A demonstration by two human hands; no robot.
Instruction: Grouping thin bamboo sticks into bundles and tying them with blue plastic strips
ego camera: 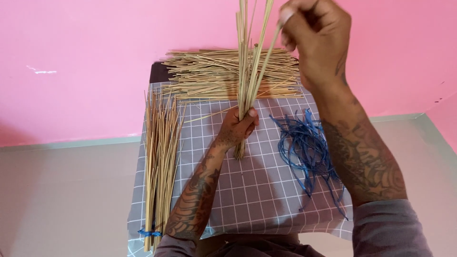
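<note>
Left hand point(238, 126) clamps upright stick bundle point(247, 71) above checked cloth point(247, 190); right hand point(316, 38) pinches one stick tip point(278, 28); blue cords point(304, 147) beside

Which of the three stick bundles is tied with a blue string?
The left bundle, lying lengthwise along the mat's left edge; blue string wraps its near end. The far pile lies loose, and the left hand holds the upright bunch.

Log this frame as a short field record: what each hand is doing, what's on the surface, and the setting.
left hand: grips upright bundle of thin sticks near its lower end
right hand: raised, pinching the top of one stick
surface: grey checked cloth
back: loose stick pile
left edge: stick bundle tied with blue cord
right: blue cords
setting: pink wall
</note>
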